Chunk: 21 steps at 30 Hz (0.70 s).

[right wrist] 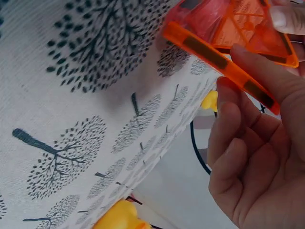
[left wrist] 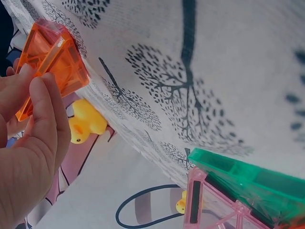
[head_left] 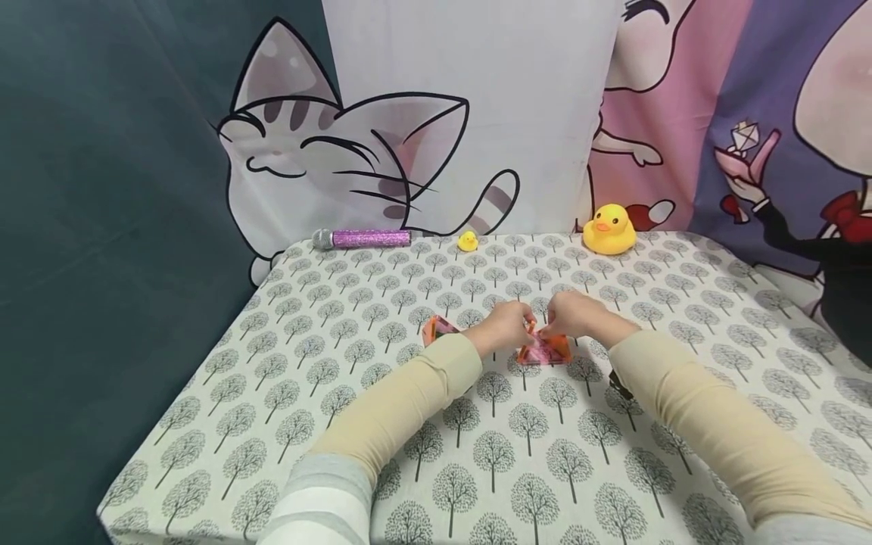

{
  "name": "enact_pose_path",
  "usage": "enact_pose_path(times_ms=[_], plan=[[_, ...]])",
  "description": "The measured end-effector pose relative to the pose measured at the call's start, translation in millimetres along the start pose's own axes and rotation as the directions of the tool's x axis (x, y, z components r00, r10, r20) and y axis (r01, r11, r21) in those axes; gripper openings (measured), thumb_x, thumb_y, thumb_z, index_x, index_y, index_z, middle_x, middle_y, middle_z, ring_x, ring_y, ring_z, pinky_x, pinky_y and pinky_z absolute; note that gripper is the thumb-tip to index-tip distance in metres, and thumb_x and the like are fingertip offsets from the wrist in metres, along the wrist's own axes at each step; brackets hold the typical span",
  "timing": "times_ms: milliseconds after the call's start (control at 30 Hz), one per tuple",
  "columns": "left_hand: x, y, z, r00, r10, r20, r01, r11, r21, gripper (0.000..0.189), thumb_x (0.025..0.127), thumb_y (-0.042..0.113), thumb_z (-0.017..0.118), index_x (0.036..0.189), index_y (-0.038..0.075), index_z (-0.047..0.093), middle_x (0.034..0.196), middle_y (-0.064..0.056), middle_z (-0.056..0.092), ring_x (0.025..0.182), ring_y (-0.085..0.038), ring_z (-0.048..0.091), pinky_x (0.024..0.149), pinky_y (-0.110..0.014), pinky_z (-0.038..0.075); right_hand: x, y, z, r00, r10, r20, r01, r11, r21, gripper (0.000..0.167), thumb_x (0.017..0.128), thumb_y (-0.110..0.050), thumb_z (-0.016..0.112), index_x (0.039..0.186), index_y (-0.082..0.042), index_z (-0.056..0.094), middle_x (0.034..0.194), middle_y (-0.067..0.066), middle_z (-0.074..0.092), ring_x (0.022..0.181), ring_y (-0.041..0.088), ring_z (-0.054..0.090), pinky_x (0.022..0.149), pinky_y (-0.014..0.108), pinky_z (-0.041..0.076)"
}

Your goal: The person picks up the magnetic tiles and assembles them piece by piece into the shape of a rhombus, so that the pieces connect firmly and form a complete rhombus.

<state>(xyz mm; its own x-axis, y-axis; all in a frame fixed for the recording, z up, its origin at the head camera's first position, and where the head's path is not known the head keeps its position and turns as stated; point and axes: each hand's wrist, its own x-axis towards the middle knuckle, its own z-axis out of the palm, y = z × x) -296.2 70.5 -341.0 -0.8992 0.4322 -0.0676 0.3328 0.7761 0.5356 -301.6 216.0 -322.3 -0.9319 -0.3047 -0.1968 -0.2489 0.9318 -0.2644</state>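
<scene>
In the head view my left hand (head_left: 504, 327) and right hand (head_left: 576, 313) meet over a small group of joined translucent magnetic tiles (head_left: 543, 350), pink with orange sides. The left wrist view shows my left thumb and fingers pinching an orange magnetic tile (left wrist: 61, 62). In the right wrist view my right hand (right wrist: 259, 157) pinches another orange triangular tile (right wrist: 228, 67) between thumb and forefinger, its other fingers curled. A second group of tiles (head_left: 436, 328) lies left of my left hand; up close it has a green tile (left wrist: 252, 176) and a pink tile (left wrist: 202, 200).
A purple glitter microphone (head_left: 368, 239), a small rubber duck (head_left: 467, 241) and a larger rubber duck (head_left: 609, 229) stand along the table's back edge. A dark object (head_left: 620, 386), partly hidden, is by my right forearm. Tree-print cloth covers the table (head_left: 272, 424); a cartoon curtain (head_left: 463, 68) hangs behind.
</scene>
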Motion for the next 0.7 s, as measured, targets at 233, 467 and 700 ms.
enact_pose_path(times_ms=[233, 467, 700], plan=[[-0.6, -0.8, 0.4, 1.000, 0.014, 0.010, -0.014, 0.999, -0.036, 0.031, 0.067, 0.010, 0.074, 0.094, 0.010, 0.059, 0.074, 0.004, 0.054, 0.061, -0.010, 0.051, 0.054, -0.018, 0.043, -5.8, 0.9, -6.2, 0.990, -0.104, 0.099, 0.094, 0.990, 0.107, 0.029, 0.069, -0.016, 0.070, 0.089, 0.003, 0.063, 0.076, 0.008, 0.062, 0.052, 0.023, 0.058, 0.049, 0.029, 0.047], [0.4, -0.6, 2.2, 0.999, 0.044, 0.015, -0.044, 0.999, 0.007, 0.039, 0.064, 0.015, 0.077, 0.098, 0.011, 0.060, 0.073, 0.004, 0.055, 0.062, -0.011, 0.051, 0.060, -0.020, 0.041, -12.6, -0.6, -12.5, 0.976, -0.143, 0.167, 0.118, 0.982, 0.147, 0.042, 0.070, -0.011, 0.069, 0.105, 0.009, 0.056, 0.078, 0.009, 0.064, 0.055, 0.025, 0.060, 0.055, 0.032, 0.049], [-2.8, -2.0, -1.9, 0.997, 0.049, 0.056, -0.052, 0.997, 0.056, 0.052, 0.065, 0.020, 0.077, 0.112, 0.011, 0.057, 0.106, -0.001, 0.058, 0.082, -0.013, 0.053, 0.076, -0.023, 0.043, -14.5, 6.7, -16.0, 0.962, -0.237, 0.136, 0.210, 0.960, 0.183, 0.031, 0.075, 0.006, 0.054, 0.106, 0.006, 0.054, 0.078, 0.011, 0.062, 0.056, 0.024, 0.058, 0.055, 0.031, 0.047]])
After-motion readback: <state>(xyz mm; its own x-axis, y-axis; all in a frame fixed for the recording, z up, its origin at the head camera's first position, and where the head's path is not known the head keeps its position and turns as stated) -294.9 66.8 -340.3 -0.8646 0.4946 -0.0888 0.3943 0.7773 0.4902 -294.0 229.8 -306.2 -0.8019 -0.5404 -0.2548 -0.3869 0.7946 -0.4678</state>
